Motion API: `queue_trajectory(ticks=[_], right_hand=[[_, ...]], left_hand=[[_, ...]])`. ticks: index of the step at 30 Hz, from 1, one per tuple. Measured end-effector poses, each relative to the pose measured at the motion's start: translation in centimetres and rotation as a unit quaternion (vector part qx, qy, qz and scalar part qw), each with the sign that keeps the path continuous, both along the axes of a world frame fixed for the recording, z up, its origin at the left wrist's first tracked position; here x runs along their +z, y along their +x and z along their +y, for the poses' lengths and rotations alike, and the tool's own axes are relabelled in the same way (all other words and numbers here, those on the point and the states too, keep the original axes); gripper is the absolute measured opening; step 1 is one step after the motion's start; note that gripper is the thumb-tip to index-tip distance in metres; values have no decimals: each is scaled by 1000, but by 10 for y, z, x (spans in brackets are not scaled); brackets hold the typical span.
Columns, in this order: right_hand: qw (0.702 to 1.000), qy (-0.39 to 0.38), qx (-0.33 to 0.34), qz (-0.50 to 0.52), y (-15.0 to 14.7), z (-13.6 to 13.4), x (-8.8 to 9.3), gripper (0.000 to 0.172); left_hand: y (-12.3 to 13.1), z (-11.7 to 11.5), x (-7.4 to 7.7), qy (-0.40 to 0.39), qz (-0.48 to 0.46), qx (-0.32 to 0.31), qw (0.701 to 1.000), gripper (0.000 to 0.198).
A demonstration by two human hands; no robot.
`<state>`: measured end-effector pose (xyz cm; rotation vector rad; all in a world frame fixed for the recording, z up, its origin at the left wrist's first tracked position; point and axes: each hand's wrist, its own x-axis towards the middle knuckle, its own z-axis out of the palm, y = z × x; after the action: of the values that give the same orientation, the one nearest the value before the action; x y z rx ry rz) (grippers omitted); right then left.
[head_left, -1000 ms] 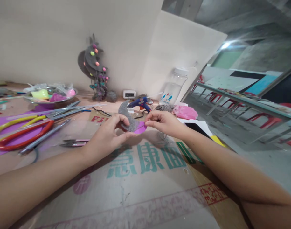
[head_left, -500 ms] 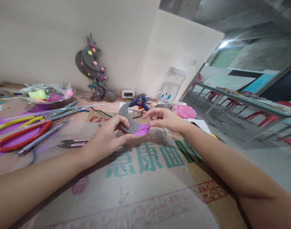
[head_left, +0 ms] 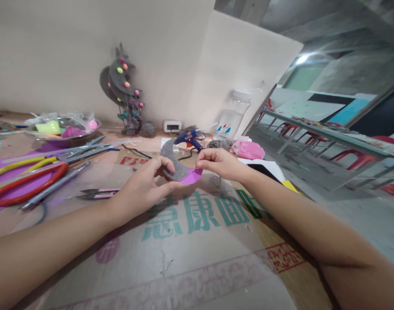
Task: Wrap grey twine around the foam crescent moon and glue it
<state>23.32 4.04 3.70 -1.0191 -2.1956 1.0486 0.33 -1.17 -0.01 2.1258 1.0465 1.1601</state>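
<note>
A crescent (head_left: 171,158) wound with grey yarn over most of its length ends in a bare purple tip (head_left: 192,176). My left hand (head_left: 151,178) is closed around its lower curve, thumb in front and fingers behind. Beside the purple tip, my right hand (head_left: 221,163) is closed in a pinch on grey yarn; the strand between its fingertips is too thin to see clearly. A loose loop of grey yarn (head_left: 220,184) hangs below that hand. Behind the crescent is a blue glue gun (head_left: 189,137) with a lit red light.
Yellow- and red-handled scissors (head_left: 29,183), a pen and small pink snips (head_left: 98,193) lie at left, near a metal bowl (head_left: 63,137). Along the back stand a decorated crescent ornament (head_left: 124,86), a clock (head_left: 172,126) and a water bottle (head_left: 232,114). Printed cardboard (head_left: 184,258) covers the table.
My right hand's thumb and index finger, apart before, have come together in a pinch near the purple tip. My left hand keeps its hold on the crescent.
</note>
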Motion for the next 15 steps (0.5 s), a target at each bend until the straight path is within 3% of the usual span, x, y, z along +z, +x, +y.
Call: queue_trajectory(ticks=[5,15], right_hand=[[1000,-17,8,-10,0,0,-3,18],[997,23,-17,-68,0,-1,-4,26]], left_hand=[[1,-1,1,-5,-5,-4,1000,21],[0,3,-3,3,6,-27,1000,29]])
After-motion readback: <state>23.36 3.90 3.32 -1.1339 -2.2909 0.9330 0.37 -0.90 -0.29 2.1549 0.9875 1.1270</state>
